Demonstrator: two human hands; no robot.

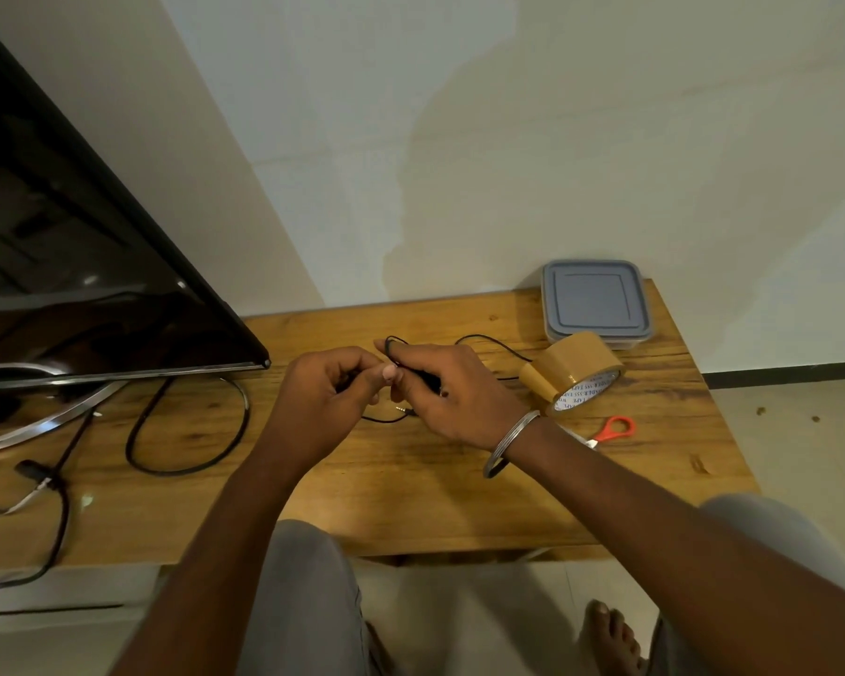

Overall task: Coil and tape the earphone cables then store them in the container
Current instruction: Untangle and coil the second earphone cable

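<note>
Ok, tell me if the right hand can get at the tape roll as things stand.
Probably yes: the tape roll lies beside the right hand, only a strand of earphone cable between. But that hand grips the cable.

Scissors blades behind the right forearm

You are working in soft, rather dim indoor light with a warm cast, and nothing is blown out. Shadows on the table are faint and diffuse, only a smudge under the tape roll near its right edge. The glossy TV screen over the table's left end carries small bright glints and murky reflections. Your forearms look dark and slightly soft toward the bottom. The wide lens bows the table's edges and slants the wall. The thin earphone cable blurs out between your left hand and right hand.
</note>
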